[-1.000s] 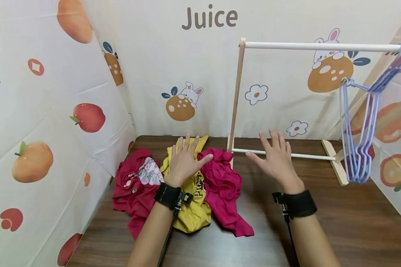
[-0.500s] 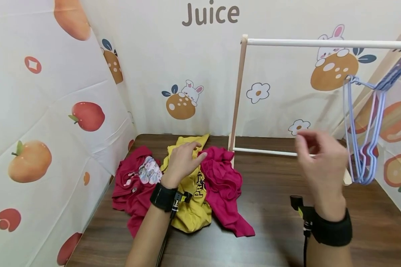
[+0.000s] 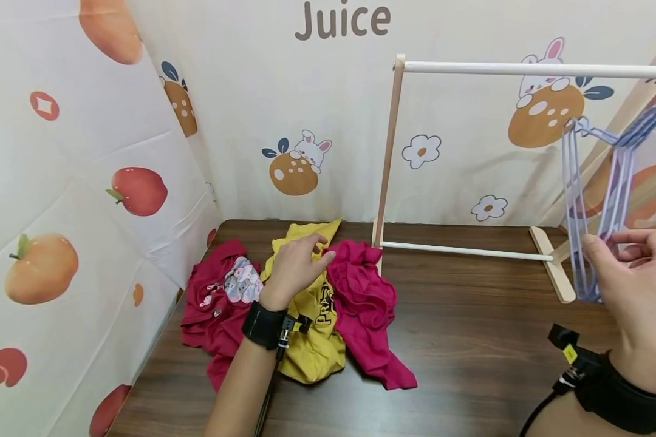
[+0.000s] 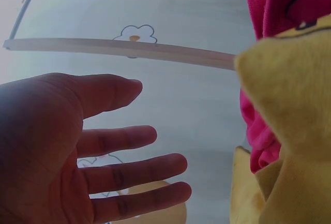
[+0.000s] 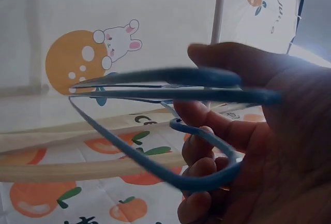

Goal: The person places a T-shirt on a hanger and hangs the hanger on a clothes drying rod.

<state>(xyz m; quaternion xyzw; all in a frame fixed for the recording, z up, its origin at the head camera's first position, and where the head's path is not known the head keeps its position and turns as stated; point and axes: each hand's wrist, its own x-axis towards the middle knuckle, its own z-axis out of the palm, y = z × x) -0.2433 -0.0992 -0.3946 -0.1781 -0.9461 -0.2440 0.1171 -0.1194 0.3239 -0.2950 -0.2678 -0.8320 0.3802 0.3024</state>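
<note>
Blue-lilac clothes hangers (image 3: pixel 623 164) hang in a bunch from the rack's top bar, at the right of the head view. My right hand (image 3: pixel 639 285) is at their lower parts. In the right wrist view, blue hanger bars (image 5: pixel 170 94) run between thumb and fingers (image 5: pixel 196 146), which stand apart and are loosely bent. One hanger's lower loop crosses in front of the fingers. My left hand (image 3: pixel 295 267) hovers over a crumpled yellow garment (image 3: pixel 311 352). Its fingers (image 4: pixel 139 172) are nearly straight, with nothing between them and the thumb.
A dark red garment (image 3: pixel 218 328) with a pale print lies left of the yellow one, a magenta garment (image 3: pixel 361 291) right of it. The rack has a wooden upright (image 3: pixel 392 152), a white top bar (image 3: pixel 497 70) and a low rail (image 3: pixel 464 250). Printed cloth walls enclose the brown table (image 3: pixel 470 340).
My right hand has swung rightward from over the table to the hangers, which have shifted slightly. My left hand has stayed near the yellow garment, its fingers relaxing from spread to slightly bent.
</note>
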